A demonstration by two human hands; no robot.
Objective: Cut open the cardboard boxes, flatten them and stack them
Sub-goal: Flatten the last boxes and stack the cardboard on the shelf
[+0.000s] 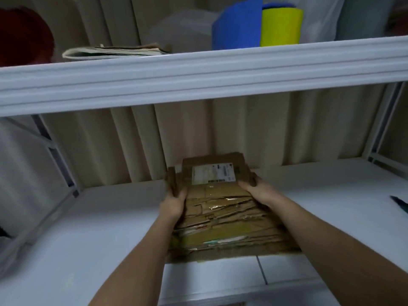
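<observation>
A thick stack of flattened brown cardboard boxes (227, 219) lies on the white lower shelf (106, 228), its near edge overhanging the shelf front. The top piece carries a white shipping label (213, 173). My left hand (174, 203) grips the stack's left edge, thumb on top. On the right side, my right hand (257, 188) holds the upper pieces with its fingers curled over the far corner. Both forearms reach in from below.
A white upper shelf rail (198, 74) crosses the view above the stack. On it stand a blue folder (237, 25), a yellow roll (281, 26) and a folded paper bundle (114, 51). A beige curtain hangs behind. A dark object (399, 204) lies at the shelf's right edge.
</observation>
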